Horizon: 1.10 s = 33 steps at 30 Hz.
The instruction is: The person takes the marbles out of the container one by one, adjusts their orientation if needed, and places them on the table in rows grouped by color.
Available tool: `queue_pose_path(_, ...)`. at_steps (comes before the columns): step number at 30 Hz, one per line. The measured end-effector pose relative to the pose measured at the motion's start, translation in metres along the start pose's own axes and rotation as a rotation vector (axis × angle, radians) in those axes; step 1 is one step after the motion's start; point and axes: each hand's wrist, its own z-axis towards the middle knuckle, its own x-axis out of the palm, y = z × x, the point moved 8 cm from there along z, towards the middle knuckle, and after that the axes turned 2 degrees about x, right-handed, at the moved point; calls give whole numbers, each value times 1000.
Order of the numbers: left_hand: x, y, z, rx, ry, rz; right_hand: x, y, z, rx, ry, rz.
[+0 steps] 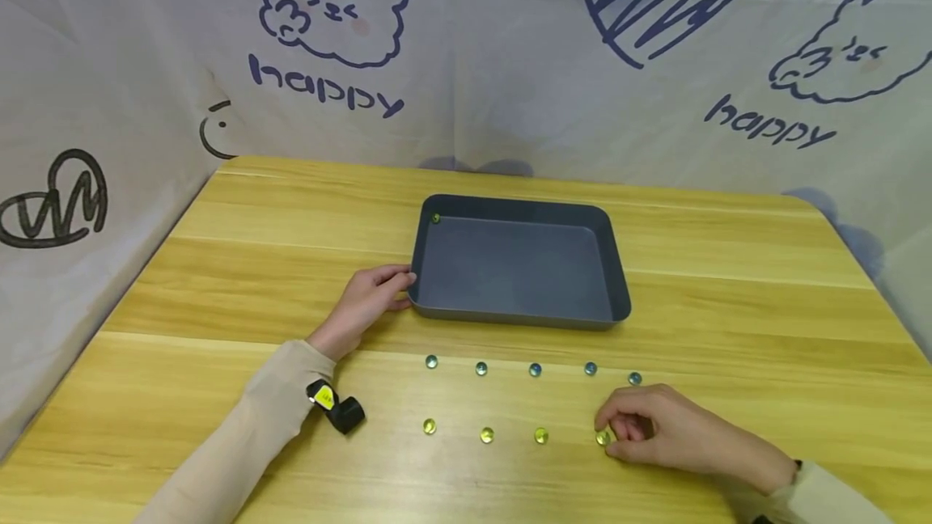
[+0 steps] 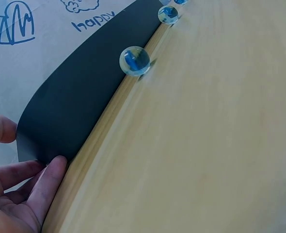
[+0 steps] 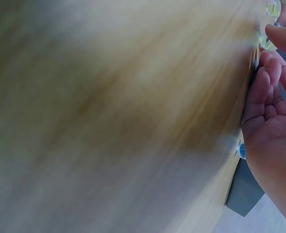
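At the front right, my right hand (image 1: 673,431) pinches a yellow-green glass marble (image 1: 603,438) between thumb and forefinger, low at the tabletop. In the right wrist view that marble (image 3: 267,42) shows beside the fingertips. My left hand (image 1: 367,302) holds the left side of a dark grey rectangular baking tray (image 1: 520,319), near its front corner. The left wrist view has the fingers (image 2: 48,182) against the tray's wall (image 2: 70,104). Inside the tray, one yellow-green marble (image 1: 436,218) lies in the back left corner.
Between tray and right hand runs a row of several blue marbles (image 1: 535,369). Nearer the front, a row of yellow-green marbles (image 1: 487,434) stretches left from the right hand. A cloth with drawings (image 1: 502,103) hangs behind the wooden table (image 1: 743,281).
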Motion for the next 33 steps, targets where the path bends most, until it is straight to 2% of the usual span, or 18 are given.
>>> queue_pose_path(12, 0, 0, 0, 4, 0, 5, 0, 0, 0, -7, -7, -5)
queue_pose_path(24, 1, 1, 0, 1, -1, 4, 1, -1, -2, -5, -1, 42)
queue_pose_path(33, 1, 0, 0, 13, -4, 3, 2, 1, -2, -38, -11, 47)
